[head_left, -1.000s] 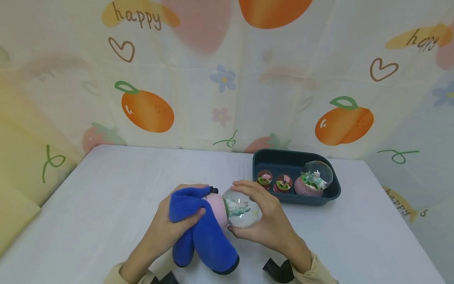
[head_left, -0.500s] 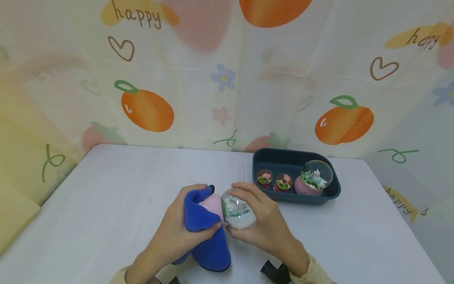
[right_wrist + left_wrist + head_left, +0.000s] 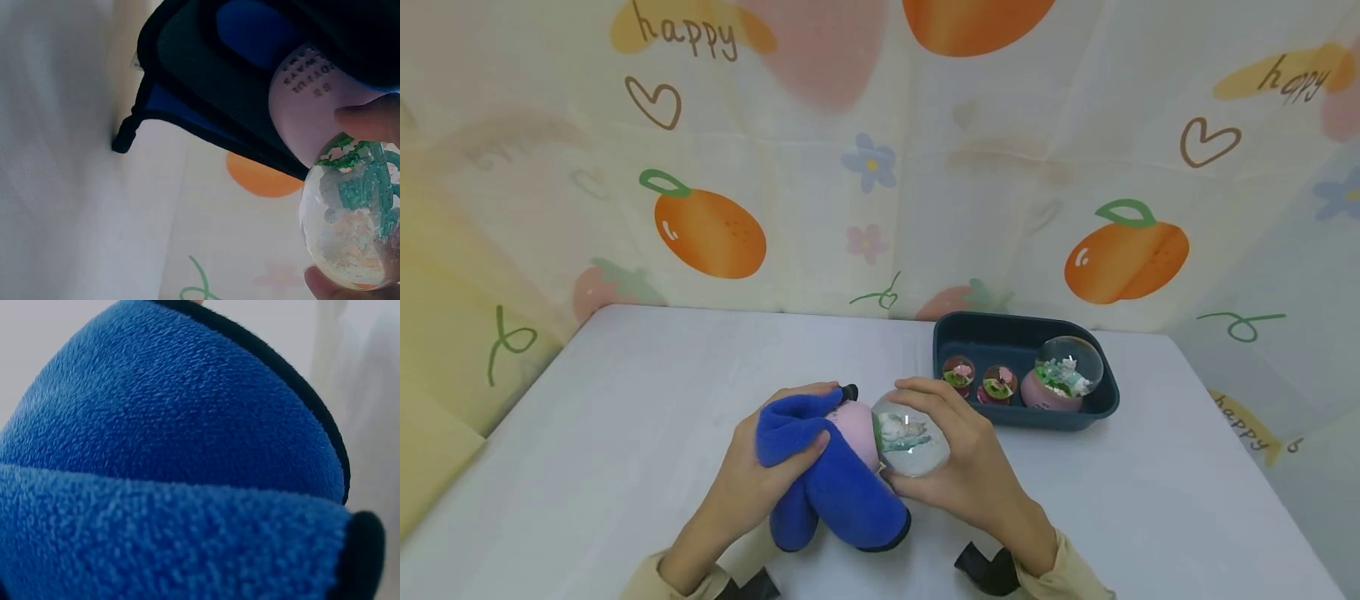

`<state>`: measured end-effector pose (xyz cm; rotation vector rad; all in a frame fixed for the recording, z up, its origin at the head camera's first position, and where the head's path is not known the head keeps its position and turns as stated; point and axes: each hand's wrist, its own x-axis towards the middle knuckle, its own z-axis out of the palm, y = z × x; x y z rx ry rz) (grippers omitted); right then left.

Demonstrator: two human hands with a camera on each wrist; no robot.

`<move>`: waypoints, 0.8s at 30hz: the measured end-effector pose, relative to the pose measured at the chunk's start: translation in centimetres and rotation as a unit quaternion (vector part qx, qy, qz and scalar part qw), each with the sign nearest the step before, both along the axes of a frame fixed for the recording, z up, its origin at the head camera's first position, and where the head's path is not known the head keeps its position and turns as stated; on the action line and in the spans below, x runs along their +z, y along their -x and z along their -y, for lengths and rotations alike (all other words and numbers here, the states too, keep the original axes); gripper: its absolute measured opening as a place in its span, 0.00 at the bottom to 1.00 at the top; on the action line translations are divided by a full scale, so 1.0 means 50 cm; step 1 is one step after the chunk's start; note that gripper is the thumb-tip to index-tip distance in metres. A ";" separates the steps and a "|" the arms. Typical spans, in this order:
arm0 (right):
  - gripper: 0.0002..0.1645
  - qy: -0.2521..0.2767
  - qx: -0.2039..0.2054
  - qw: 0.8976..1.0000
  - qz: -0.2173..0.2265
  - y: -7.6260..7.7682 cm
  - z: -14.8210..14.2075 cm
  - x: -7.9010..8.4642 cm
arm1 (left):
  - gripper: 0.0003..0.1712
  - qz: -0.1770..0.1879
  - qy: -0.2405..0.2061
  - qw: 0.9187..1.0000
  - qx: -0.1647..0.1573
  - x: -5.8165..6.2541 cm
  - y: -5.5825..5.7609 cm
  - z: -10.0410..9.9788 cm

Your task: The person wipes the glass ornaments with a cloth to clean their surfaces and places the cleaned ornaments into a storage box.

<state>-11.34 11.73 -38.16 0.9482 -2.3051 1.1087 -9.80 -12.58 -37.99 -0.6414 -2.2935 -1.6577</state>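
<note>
A snow globe [image 3: 912,435] with a pink base lies on its side between my hands, its glass ball toward the right. My right hand [image 3: 966,454] grips the glass, thumb below and fingers over the top. My left hand [image 3: 760,458] holds a blue cloth [image 3: 842,492] with black edging, wrapped round the pink base [image 3: 306,100]; its loose ends hang down in front. Raised letters show on the base in the right wrist view. Blue pile of the cloth [image 3: 175,400] fills most of the left wrist view, and the left fingers are hidden behind it.
Behind my right hand, a dark teal tray [image 3: 1000,325] stands on the white-covered table [image 3: 625,433]. It holds another pink-based snow globe [image 3: 1063,375] and two small globes, one a small globe [image 3: 997,385] near the front. A printed curtain [image 3: 812,167] hangs behind the table.
The left hand and cloth shifted right along the base, then back left, and the cloth's hanging ends swung with them. The right hand kept its grip on the globe, which moved slightly.
</note>
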 end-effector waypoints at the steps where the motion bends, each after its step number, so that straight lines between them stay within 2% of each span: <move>1: 0.49 0.007 0.000 1.000 0.003 0.001 -0.001 0.001 | 0.25 -0.002 -0.002 1.000 -0.006 0.001 0.000 0.002; 7: 0.50 0.022 -0.008 1.000 0.013 0.002 -0.005 0.006 | 0.29 -0.022 -0.011 0.999 -0.029 0.004 0.000 0.007; 11: 0.50 0.020 -0.016 0.999 0.020 0.001 -0.006 0.007 | 0.33 -0.007 0.006 0.999 -0.040 0.005 -0.003 0.004; 15: 0.49 0.011 -0.029 0.999 0.009 -0.001 -0.005 0.008 | 0.45 0.011 0.041 0.998 -0.046 0.000 -0.010 -0.008; 19: 0.47 -0.003 -0.035 0.999 -0.025 -0.005 -0.001 0.009 | 0.53 -0.003 0.064 0.998 -0.028 -0.004 -0.016 -0.023; 24: 0.48 -0.026 -0.038 0.993 -0.107 -0.010 0.008 0.006 | 0.54 -0.020 0.082 0.996 0.027 -0.003 -0.027 -0.040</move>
